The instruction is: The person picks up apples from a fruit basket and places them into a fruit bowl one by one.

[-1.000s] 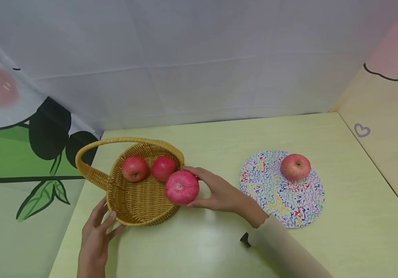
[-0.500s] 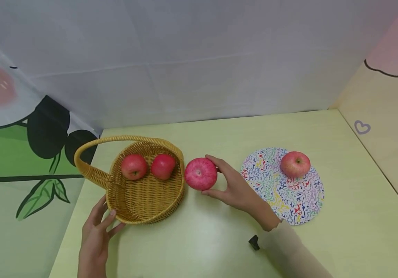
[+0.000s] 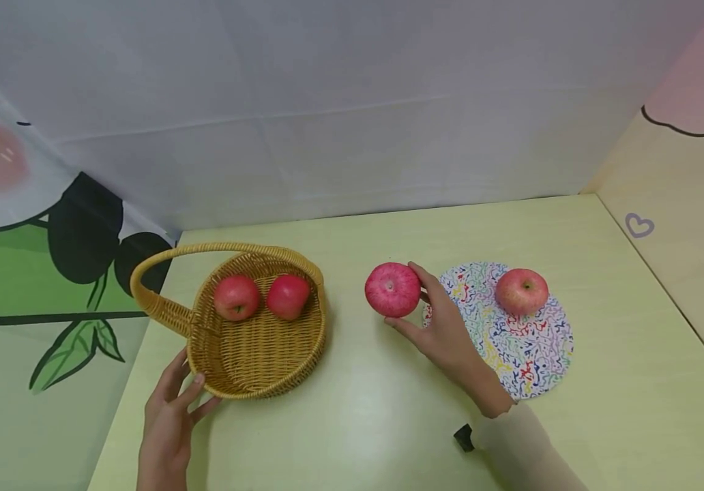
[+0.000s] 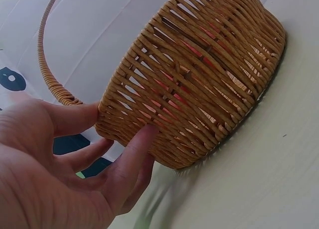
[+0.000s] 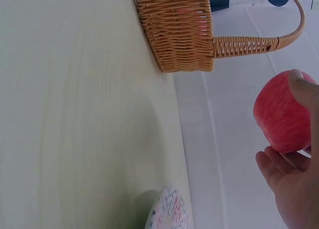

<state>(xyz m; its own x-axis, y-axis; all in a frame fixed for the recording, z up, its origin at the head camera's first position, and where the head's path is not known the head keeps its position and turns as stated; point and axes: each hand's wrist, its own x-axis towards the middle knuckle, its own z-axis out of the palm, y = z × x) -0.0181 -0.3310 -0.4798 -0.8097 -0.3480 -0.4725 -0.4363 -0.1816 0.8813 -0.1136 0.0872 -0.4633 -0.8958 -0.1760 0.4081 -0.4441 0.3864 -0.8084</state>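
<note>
In the head view a wicker basket with a tall arched handle holds two red apples, one on the left and one on the right. My left hand rests against its near left side, fingers spread on the outer wall, as the left wrist view also shows. Between thumb and fingers, my right hand holds another red apple above the table, right of the basket. The right wrist view shows this held apple raised, thumb on one side and fingers on the other.
To the right, partly behind my right forearm, lies a round placemat with a multicoloured squiggle pattern. A red-yellow apple sits on it. White cloth hangs behind the pale table, and a printed panel stands at its right.
My right hand has carried its apple from over the basket's right rim rightward and slightly away, towards the placemat. The left hand and basket have stayed put.
</note>
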